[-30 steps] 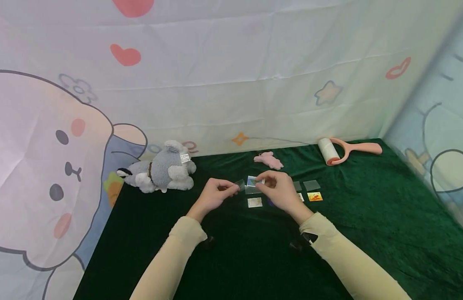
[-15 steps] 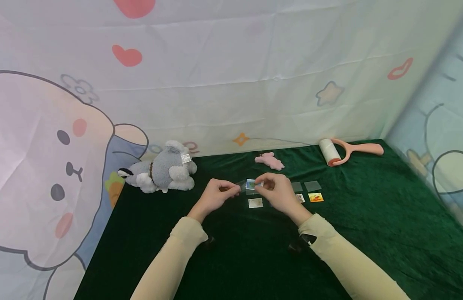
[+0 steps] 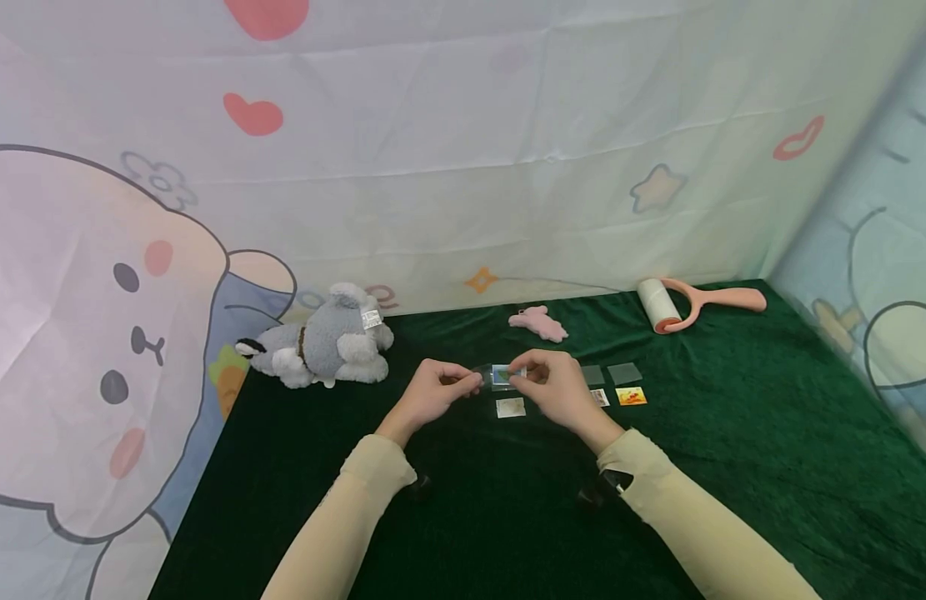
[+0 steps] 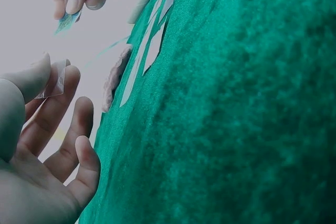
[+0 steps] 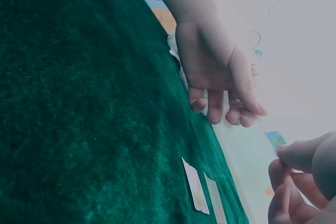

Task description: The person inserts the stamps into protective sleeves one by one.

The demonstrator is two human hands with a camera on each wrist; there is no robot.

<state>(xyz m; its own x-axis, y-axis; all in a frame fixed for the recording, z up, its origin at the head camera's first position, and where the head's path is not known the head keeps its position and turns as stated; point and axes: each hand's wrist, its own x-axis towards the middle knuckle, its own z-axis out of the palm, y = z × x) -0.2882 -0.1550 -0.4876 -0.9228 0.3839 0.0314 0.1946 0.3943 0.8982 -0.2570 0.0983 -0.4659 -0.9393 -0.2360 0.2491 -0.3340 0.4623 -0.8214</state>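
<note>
My left hand [image 3: 431,393] pinches a small clear plastic sleeve [image 4: 56,81] between thumb and index finger, its other fingers spread loosely. Just to the right, my right hand [image 3: 558,389] holds a small blue-green stamp [image 3: 500,375] by its right side, between thumb and fingertips. In the left wrist view the stamp and the sleeve are apart, both raised above the cloth. Below the hands a pale stamp [image 3: 511,407] lies on the green cloth. A yellow-orange stamp [image 3: 631,396] and another stamp [image 3: 600,397], partly hidden by my right hand, lie to the right.
Behind the stamps lie flat clear sleeves [image 3: 624,373]. A small pink toy [image 3: 538,323] sits farther back, and a pink-handled lint roller [image 3: 698,302] is at the back right. A grey plush animal [image 3: 329,340] lies at the back left, before a printed curtain [image 3: 432,167].
My right hand has lowered the stamp slightly and brought it a little to the left, nearer the sleeve. The left hand keeps its pinch on the sleeve, almost still.
</note>
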